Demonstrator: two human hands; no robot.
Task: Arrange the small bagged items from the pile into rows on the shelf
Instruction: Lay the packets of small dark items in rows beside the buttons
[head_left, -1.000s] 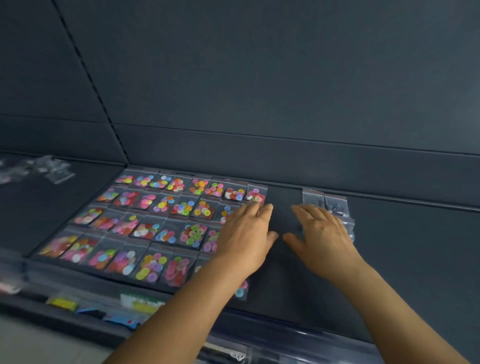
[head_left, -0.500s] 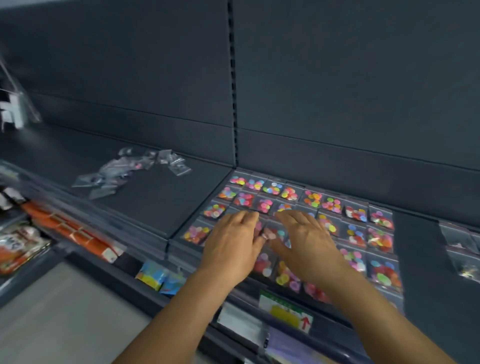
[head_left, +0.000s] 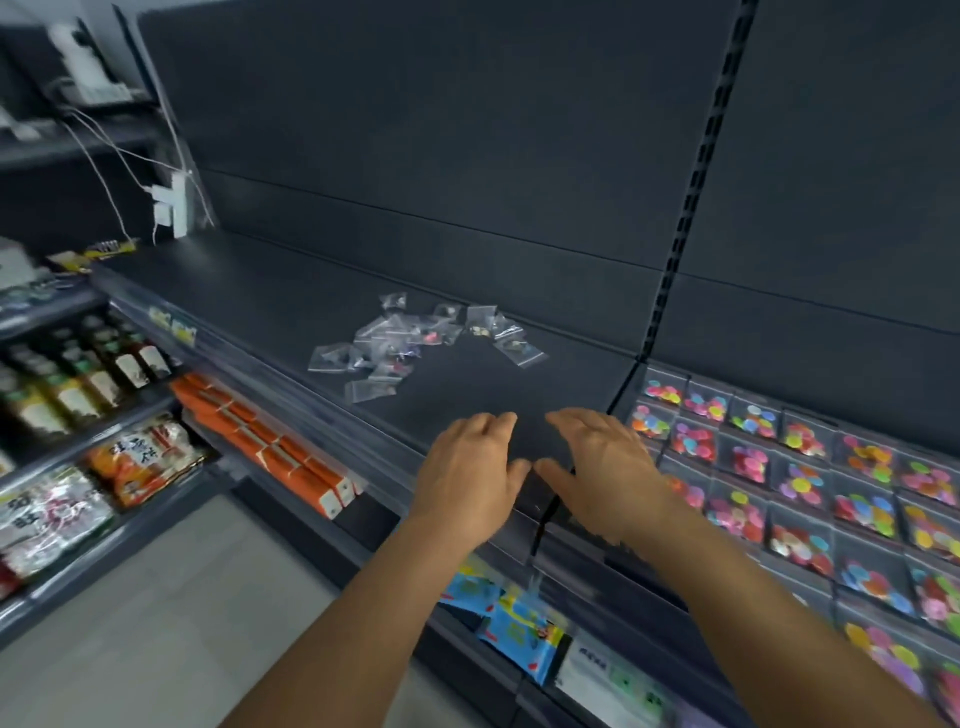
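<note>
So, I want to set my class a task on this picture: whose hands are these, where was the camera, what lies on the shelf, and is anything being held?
There is no machine here. A person wears a camera on the head, so you look forward and down at their own two bare hands.

The left hand and the right hand hover side by side over the front of the dark shelf, fingers relaxed, with nothing in their grip.

Beyond them lies a loose pile of small clear bags. To the right, bags of coloured buttons lie in neat rows. Lower shelves on the left hold bottles and orange boxes.
</note>
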